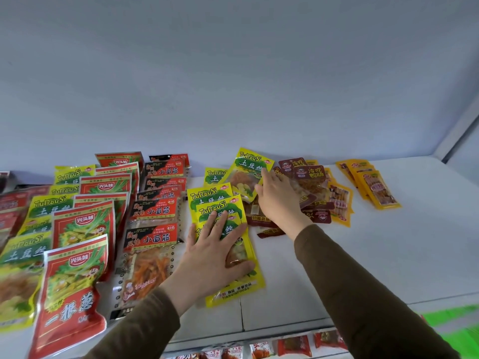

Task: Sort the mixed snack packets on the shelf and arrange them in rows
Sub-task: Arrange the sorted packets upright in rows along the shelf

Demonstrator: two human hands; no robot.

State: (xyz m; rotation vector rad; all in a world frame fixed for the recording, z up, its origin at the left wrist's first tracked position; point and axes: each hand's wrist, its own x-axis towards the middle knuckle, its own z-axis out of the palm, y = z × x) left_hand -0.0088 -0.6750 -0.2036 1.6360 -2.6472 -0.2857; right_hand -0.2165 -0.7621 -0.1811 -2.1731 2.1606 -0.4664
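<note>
Brown sleeves (363, 294) ran up from the near edge toward the white shelf (388, 242), both arms reaching over it. Taking the yellow TuDouSi stack (233, 281) near the middle of the shelf as the mark: the left hand (215, 252) lay flat on top of that stack, its grip open, fingers straight and spread, pressing down on the topmost packet. Beyond the stack and a little to its right, the right hand (278, 198) reached to a tilted yellow TuDouSi packet (246, 174); fingertips touched its right edge, but whether that grip pinched the packet or only pushed it could not be told.

Just right of that tilted packet, under and past the right hand, lay a loose heap of dark red packets (309, 182), mixed with some narrow orange ones. Well to the right of the stack, apart from the heap, sat a small pile of orange-yellow packets (373, 185).

Left of the stack, touching its side, a row of red-and-black packets (155, 211) overlapped from back to front. Farther left came a row of red packets with green print (83, 229), then another row of yellow TuDouSi packets (31, 244), and some red ones at the far edge, cut off by the frame.

Below the shelf's front lip, small red packets (294, 345) showed on a lower level
</note>
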